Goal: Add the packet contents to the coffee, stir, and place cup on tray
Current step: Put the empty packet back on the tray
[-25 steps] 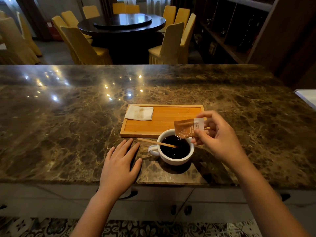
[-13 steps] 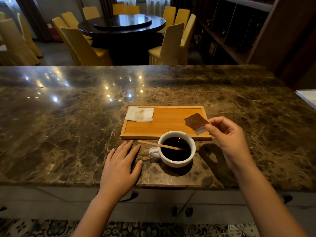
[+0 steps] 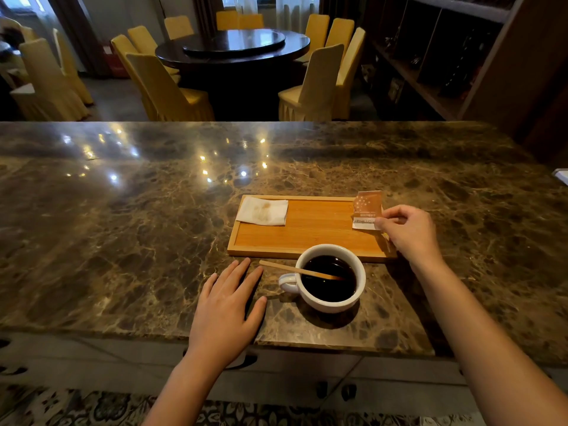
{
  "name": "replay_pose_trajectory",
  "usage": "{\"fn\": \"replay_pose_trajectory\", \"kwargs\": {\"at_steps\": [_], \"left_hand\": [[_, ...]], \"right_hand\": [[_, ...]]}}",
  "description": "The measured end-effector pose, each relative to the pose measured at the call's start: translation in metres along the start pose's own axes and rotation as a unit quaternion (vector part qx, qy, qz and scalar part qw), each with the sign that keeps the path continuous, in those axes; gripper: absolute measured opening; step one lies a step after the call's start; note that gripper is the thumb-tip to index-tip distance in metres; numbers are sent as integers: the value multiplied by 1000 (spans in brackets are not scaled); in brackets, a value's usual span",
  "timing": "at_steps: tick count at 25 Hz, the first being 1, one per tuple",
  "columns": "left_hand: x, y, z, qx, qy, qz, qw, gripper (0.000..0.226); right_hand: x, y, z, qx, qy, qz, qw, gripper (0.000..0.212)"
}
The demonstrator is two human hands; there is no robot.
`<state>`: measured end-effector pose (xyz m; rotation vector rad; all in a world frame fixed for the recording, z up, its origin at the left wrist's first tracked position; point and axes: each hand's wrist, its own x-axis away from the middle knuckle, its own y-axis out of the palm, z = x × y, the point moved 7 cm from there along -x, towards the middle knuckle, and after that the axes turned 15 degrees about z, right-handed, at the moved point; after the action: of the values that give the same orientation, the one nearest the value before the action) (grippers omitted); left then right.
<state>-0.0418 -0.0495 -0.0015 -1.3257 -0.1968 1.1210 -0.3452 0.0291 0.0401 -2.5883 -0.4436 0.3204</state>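
A white cup (image 3: 330, 304) of black coffee stands on the marble counter, just in front of the wooden tray (image 3: 307, 232). A wooden stir stick (image 3: 295, 269) leans in the cup, its handle pointing left. My right hand (image 3: 408, 230) pinches an orange and white packet (image 3: 367, 209) by its lower edge, over the tray's far right corner. The packet's top looks torn open. My left hand (image 3: 229, 305) lies flat on the counter, fingers spread, left of the cup's handle and apart from it.
A stained white napkin (image 3: 263, 211) lies on the tray's far left corner. The marble counter (image 3: 123, 226) stretches wide to the left and right. Beyond it stand a round dark table (image 3: 233, 47) with yellow chairs and dark shelves (image 3: 430, 56) at the right.
My right hand has carried the packet from above the cup back and to the right, to the tray's far right corner. The left hand and the cup stay where they were.
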Motion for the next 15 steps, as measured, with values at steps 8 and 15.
{"fn": "replay_pose_trajectory", "kwargs": {"at_steps": [8, 15], "left_hand": [[0, -1, 0, 2, -2, 2, 1000, 55], [0, -1, 0, 3, 0, 5, 1000, 55]], "right_hand": [[1, 8, -13, 161, -217, 71, 960, 29], [19, 33, -3, 249, -354, -119, 893, 40]]}}
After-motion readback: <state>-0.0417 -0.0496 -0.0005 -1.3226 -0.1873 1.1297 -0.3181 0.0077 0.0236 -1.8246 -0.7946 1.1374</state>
